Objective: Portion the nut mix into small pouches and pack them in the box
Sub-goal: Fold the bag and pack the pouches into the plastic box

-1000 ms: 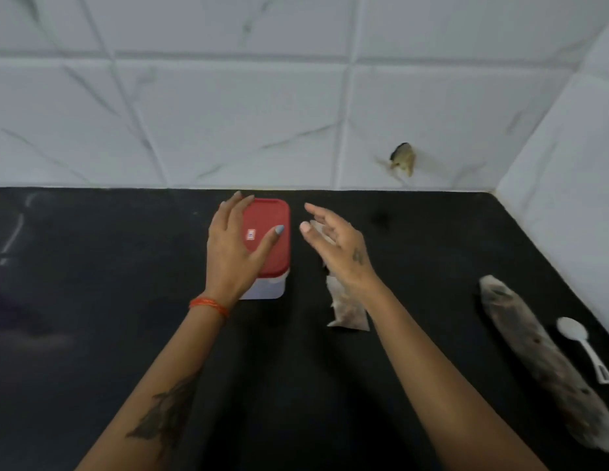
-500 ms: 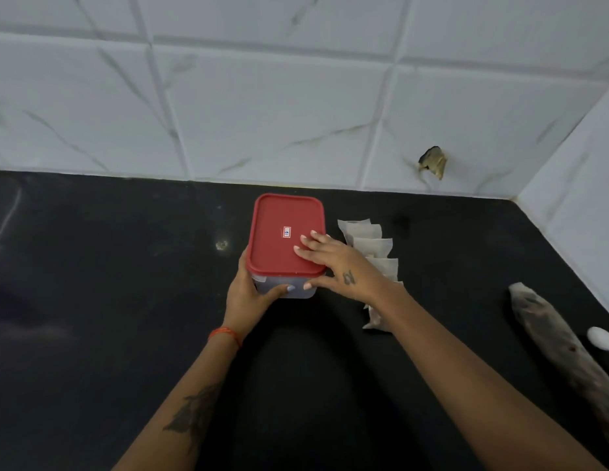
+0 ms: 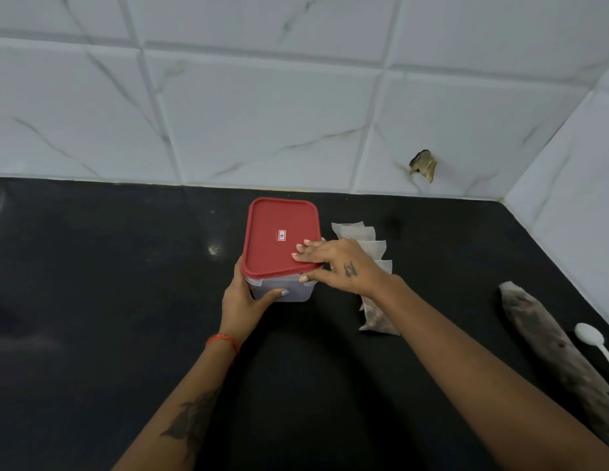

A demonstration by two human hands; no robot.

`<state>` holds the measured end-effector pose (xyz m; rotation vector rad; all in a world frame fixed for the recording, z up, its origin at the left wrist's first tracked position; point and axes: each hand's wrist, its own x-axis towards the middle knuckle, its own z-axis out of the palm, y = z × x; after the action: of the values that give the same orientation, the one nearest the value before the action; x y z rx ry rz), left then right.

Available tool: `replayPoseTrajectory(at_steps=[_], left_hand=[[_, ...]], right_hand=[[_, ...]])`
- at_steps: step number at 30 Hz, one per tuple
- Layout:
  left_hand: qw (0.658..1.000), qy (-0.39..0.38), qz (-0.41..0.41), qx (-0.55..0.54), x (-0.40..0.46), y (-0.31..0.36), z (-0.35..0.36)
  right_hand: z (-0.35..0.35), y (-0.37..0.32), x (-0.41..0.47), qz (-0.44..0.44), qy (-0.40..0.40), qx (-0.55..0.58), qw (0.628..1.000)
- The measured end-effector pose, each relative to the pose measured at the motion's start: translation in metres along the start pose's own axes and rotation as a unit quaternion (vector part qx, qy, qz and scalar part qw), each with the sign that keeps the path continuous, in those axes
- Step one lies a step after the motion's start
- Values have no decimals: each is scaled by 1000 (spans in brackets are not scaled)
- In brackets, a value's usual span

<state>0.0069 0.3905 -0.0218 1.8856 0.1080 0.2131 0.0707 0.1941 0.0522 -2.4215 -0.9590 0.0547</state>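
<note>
On the black desk (image 3: 92,300), towards the tiled wall (image 3: 262,113), stands the clear box (image 3: 289,292) with its red lid (image 3: 279,237) on. The left hand (image 3: 243,300) grips the box from its near left side, thumb curled across the front wall just under the lid; an orange thread band (image 3: 225,340) circles that wrist. The right hand (image 3: 337,265) holds the near right corner of the lid, fingertips lying on top of it and thumb tucked under its edge. Just beside the box, on its right, a row of small overlapping pouches (image 3: 371,246) lies on the desk, partly hidden under the right wrist; the nearest pouch shows brown nut mix inside. Well apart to the right, near the side wall, lies a long bag of nut mix (image 3: 551,355), with a white spoon (image 3: 593,339) just beside it at the frame edge.
</note>
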Motion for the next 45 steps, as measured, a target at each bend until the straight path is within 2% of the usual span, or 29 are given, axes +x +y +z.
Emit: replayPoseTrajectory(at_steps=[9, 13, 19, 23, 26, 28, 30, 33, 34, 35, 36, 38, 41, 43, 45], left_hand=[[1000, -1, -7, 1, 0, -2, -2], [1000, -4, -15, 3, 0, -2, -4], [1000, -11, -26, 5, 0, 5, -5], [999, -11, -36, 8, 0, 7, -6], [998, -42, -55, 3, 1, 12, -12], [992, -97, -73, -20, 0, 14, -22], [992, -100, -73, -20, -3, 15, -34], [997, 71, -30, -25, -14, 28, -46], [990, 121, -33, -70, -19, 38, -48], [980, 135, -57, -133, -24, 50, -50], [968, 118, -96, -198, -28, 62, -51], [942, 25, -176, -285, -34, 74, -56], [924, -40, -224, -306, -46, 79, -59], [928, -34, -222, -299, -55, 76, -58], [933, -15, -213, -291, -64, 66, -56]], right_hand=[[-2, -5, 3, -7, 62, 42, 997], [-24, -15, 11, 22, 163, 127, 978], [-44, -20, 26, 23, 201, 122, 972], [-53, -8, 27, 67, 300, 139, 941], [-60, 1, 18, 95, 330, 200, 917], [-68, -3, 6, 78, 333, 256, 904], [-75, -12, -10, 55, 326, 327, 885], [-77, -21, -36, 19, 298, 383, 874], [-74, -23, -43, 7, 283, 396, 874], [-69, -25, -50, -5, 262, 411, 873], [-64, -27, -56, -14, 239, 427, 872], [-50, -32, -65, -19, 189, 454, 870], [-30, -36, -74, -8, 141, 477, 867], [-18, -39, -79, 19, 153, 499, 853], [-6, -46, -86, 87, 220, 529, 815]])
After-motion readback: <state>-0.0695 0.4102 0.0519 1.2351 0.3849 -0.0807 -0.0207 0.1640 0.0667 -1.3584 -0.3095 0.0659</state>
